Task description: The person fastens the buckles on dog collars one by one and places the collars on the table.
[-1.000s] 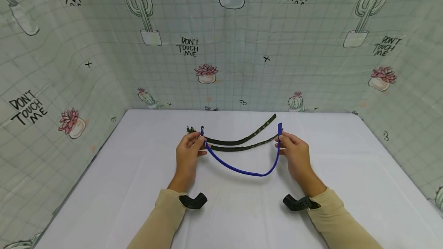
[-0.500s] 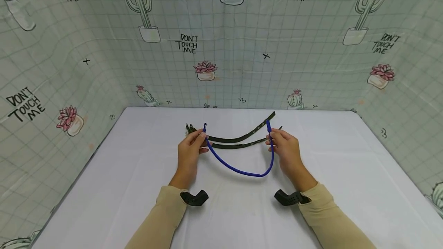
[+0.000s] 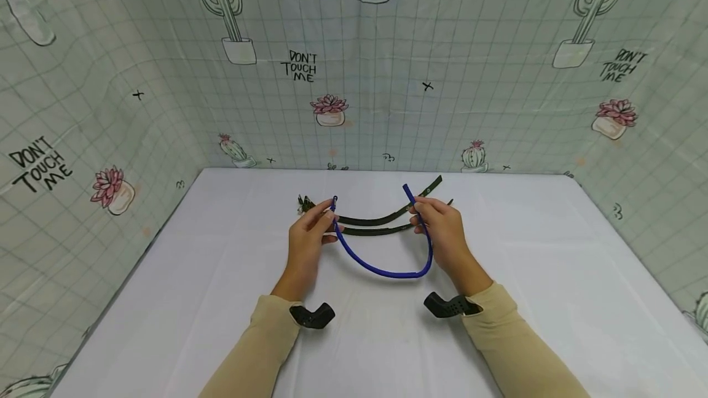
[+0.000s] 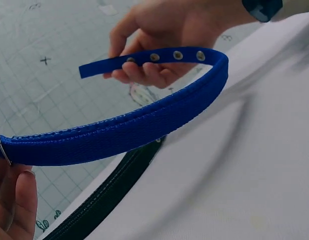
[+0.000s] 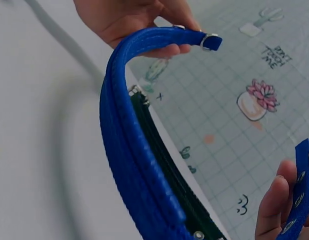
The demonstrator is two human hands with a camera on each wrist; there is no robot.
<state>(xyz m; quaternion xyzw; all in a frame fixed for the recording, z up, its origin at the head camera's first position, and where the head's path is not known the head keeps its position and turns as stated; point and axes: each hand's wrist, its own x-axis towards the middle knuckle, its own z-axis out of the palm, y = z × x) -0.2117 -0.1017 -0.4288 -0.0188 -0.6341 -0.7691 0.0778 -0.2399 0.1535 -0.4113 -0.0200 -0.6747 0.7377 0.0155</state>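
Note:
A blue dog collar [image 3: 395, 275] hangs in a U between my two hands, above the white table. My left hand [image 3: 306, 241] pinches its buckle end, where a metal ring [image 4: 1, 148] shows in the left wrist view. With thumb and fingers my right hand [image 3: 449, 241] grips the other end, which has a row of metal eyelets [image 4: 178, 55]; its tip sticks up past the fingers. Behind the blue collar two dark green collars [image 3: 367, 222] lie side by side on the table. The left hand partly covers their buckle ends, and the right hand covers part of the nearer one.
The white table [image 3: 193, 300] reaches back to a hanging cloth [image 3: 387, 48] with cactus prints, which also runs along both sides. Each wrist wears a black device [image 3: 313, 316].
My right hand has moved left, bringing its end of the blue collar closer to the left hand, so the loop is narrower. The left hand has shifted slightly right. The green collars stay put.

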